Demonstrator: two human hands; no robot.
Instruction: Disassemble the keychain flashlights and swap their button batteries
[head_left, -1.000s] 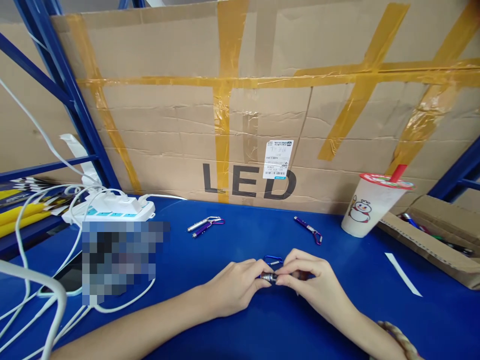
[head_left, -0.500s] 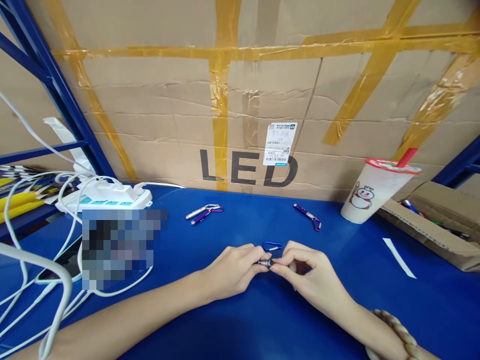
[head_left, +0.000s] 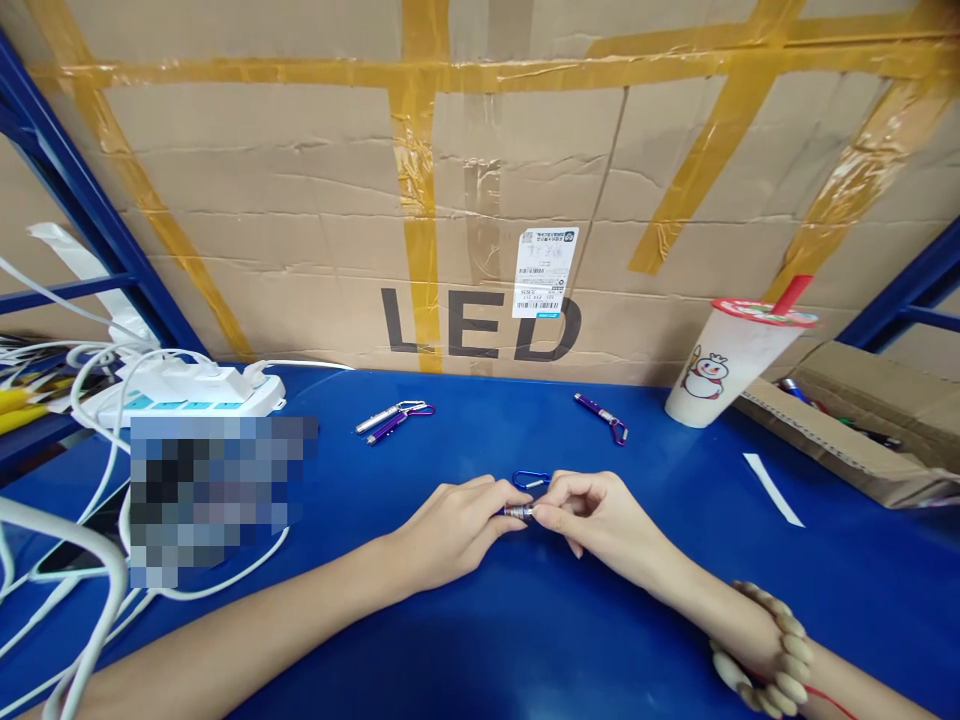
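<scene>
My left hand (head_left: 459, 530) is closed in a pinch around a small metal keychain flashlight (head_left: 517, 511), most of it hidden by the fingers. At its right end, the thumb and forefinger of my right hand (head_left: 600, 515) pinch the shiny tip. A blue carabiner clip (head_left: 531, 480) shows just behind the fingertips; whether it is joined to the flashlight I cannot tell. Farther back on the left lie a silver flashlight (head_left: 377, 418) and a purple flashlight (head_left: 385, 430) with clips, side by side. Another purple flashlight (head_left: 596, 408) with a clip lies behind my right hand.
A lidded drink cup (head_left: 731, 365) with a red straw stands at right, beside an open cardboard box (head_left: 847, 455) of loose items. A white strip (head_left: 772, 490) lies before them. White cables and a power strip (head_left: 187, 395) crowd the left. A large carton (head_left: 322, 230) backs the blue table.
The view has shifted slightly, so everything sits a little farther left. My right fingers have turned at the flashlight's end, and more of its shiny tip shows between the hands.
</scene>
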